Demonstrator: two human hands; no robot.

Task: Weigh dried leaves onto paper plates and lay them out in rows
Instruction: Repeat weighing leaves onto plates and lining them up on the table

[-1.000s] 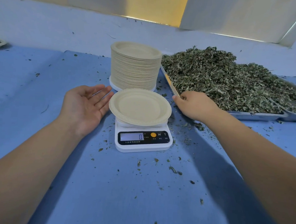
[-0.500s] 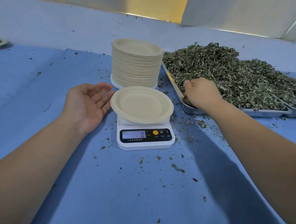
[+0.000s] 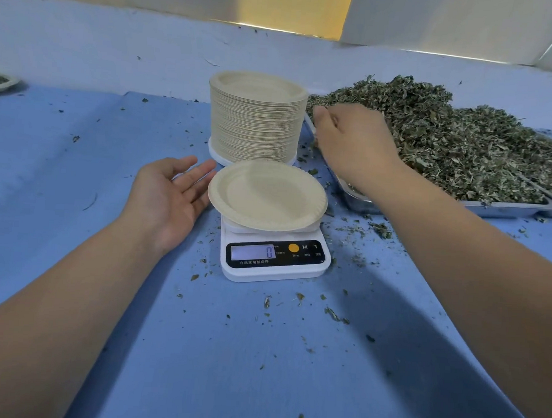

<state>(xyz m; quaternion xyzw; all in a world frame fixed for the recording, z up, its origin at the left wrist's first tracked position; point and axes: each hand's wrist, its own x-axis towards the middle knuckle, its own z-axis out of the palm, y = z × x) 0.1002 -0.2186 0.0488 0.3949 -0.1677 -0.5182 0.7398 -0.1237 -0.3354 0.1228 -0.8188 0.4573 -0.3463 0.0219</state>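
Reaching into dried leaves [image 3: 448,138] beside an empty plate [image 3: 267,195] on the scale [image 3: 275,260].
Left hand [image 3: 169,197] lies palm-up just beside the plate, grip apart; right hand [image 3: 351,142] curls knuckles-up over the leaves, grip state unclear.

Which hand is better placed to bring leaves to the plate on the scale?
Right. The right hand is at the pile of dried leaves; the left hand lies open beside the empty plate.

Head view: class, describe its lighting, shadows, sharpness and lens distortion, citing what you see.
Head view: light is soft and even, yet the forearms cast broad dark shadows on the table. Head view: the scale display is sharp and free of glare, and the leaves are in focus. Head view: wide-angle distortion stretches the forearms toward the lower corners.
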